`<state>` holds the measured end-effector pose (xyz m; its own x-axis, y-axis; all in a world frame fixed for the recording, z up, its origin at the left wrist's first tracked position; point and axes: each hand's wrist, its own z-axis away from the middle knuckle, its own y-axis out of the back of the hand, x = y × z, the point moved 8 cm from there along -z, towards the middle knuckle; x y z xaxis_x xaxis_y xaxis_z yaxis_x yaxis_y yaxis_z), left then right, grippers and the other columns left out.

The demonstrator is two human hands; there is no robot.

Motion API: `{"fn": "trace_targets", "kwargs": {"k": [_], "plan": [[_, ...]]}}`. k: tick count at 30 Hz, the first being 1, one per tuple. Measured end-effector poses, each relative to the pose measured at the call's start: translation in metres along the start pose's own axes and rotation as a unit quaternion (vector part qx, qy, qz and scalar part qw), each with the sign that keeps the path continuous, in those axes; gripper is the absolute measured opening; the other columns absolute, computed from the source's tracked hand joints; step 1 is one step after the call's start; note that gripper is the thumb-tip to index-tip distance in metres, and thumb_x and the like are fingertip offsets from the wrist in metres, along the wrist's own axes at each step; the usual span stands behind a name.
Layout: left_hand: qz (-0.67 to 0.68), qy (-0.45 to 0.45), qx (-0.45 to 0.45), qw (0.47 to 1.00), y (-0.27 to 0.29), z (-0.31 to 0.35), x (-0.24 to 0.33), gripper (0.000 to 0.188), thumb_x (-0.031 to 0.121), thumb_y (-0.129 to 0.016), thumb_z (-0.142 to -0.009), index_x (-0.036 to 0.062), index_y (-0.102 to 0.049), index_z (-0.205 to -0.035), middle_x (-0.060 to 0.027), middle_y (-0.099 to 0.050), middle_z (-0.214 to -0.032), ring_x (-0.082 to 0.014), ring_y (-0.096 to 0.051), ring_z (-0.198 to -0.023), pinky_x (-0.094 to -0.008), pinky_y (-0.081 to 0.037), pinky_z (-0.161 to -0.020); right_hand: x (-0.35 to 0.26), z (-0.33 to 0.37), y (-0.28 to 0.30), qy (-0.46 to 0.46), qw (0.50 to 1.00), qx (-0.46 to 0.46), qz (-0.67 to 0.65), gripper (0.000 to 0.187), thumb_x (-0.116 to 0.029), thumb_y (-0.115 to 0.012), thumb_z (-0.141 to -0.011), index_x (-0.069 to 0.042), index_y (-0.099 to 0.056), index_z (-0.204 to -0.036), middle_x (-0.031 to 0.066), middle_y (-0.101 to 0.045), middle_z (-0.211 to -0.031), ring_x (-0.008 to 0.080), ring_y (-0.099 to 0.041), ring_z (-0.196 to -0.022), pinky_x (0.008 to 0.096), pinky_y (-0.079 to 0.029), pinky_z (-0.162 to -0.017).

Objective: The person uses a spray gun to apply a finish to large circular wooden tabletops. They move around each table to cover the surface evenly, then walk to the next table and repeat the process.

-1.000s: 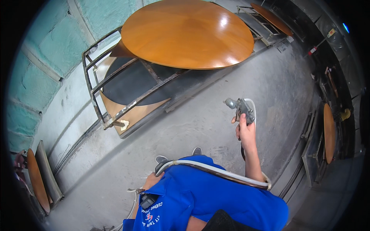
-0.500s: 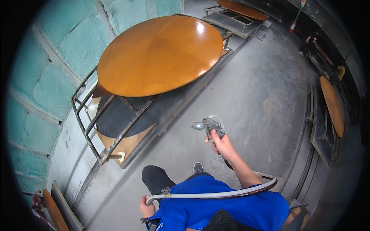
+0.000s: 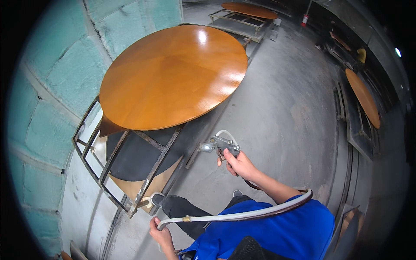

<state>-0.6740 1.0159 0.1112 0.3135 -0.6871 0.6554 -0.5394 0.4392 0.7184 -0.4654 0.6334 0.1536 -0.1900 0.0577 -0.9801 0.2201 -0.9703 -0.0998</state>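
My right hand [image 3: 239, 165] grips a grey spray gun [image 3: 219, 146] whose nozzle points left toward the metal rack. A pale hose [image 3: 242, 214] runs from the gun, loops past my blue shirt and crosses my lap. My left hand [image 3: 161, 234] holds the hose low near my waist. A large round glossy brown tabletop [image 3: 173, 76] lies on a rusty metal rack [image 3: 108, 167] just beyond the gun. Under it a dark round panel [image 3: 136, 154] rests in the rack.
A teal block wall [image 3: 56, 73] stands at the left. Another round brown tabletop [image 3: 364, 97] leans on a rack at the right, and one more [image 3: 249, 9] lies on a frame at the back. The grey concrete floor [image 3: 294, 117] stretches between them.
The view has swung closer to the large tabletop. My right hand with the spray gun has come down and left toward the rack. My left hand stays on the hose.
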Motion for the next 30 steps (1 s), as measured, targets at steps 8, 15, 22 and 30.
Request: {"fn": "trace_targets", "kwargs": {"k": [8,15,22,30], "plan": [[-0.042,0.004,0.020,0.999,0.010,0.034,-0.020,0.027,0.023,-0.058,-0.101,-0.0025,-0.067,-0.098,-0.0195,-0.063,-0.067,-0.0301,-0.056,-0.056,-0.0433,-0.043,-0.055,0.011,0.033,0.014,0.014,1.000,-0.023,-0.001,0.054,-0.058,-0.042,-0.104,-0.011,-0.061,-0.086,-0.0049,-0.048,-0.061,0.0048,-0.040,-0.044,0.0243,-0.035,-0.042],[-0.016,-0.017,0.053,0.998,0.084,0.235,0.058,0.028,0.022,-0.057,-0.101,-0.0033,-0.068,-0.097,-0.0201,-0.063,-0.066,-0.0235,-0.051,-0.055,-0.0416,-0.043,-0.054,-0.016,0.246,0.080,-0.023,0.996,-0.085,0.024,0.050,-0.053,-0.044,-0.105,-0.008,-0.063,-0.093,-0.0037,-0.056,-0.071,0.0055,-0.050,-0.056,0.0249,-0.042,-0.053],[0.015,0.021,-0.045,0.999,0.135,0.476,0.111,0.025,0.018,-0.060,-0.099,-0.0041,-0.071,-0.098,-0.0218,-0.072,-0.080,-0.0258,-0.069,-0.073,-0.0394,-0.052,-0.069,-0.033,0.486,0.195,0.104,0.990,0.038,0.088,0.042,-0.043,-0.051,-0.105,-0.005,-0.067,-0.097,-0.0011,-0.063,-0.080,0.0093,-0.057,-0.079,0.0281,-0.047,-0.078],[0.029,-0.054,-0.198,0.978,0.128,0.667,0.154,0.021,0.016,-0.063,-0.095,-0.0032,-0.071,-0.098,-0.0273,-0.066,-0.075,-0.0355,-0.069,-0.067,-0.0425,-0.049,-0.062,0.004,0.724,0.297,0.057,0.966,0.204,0.147,0.042,-0.043,-0.055,-0.102,-0.006,-0.067,-0.087,0.0003,-0.062,-0.071,0.0104,-0.055,-0.069,0.0296,-0.045,-0.066]]}}
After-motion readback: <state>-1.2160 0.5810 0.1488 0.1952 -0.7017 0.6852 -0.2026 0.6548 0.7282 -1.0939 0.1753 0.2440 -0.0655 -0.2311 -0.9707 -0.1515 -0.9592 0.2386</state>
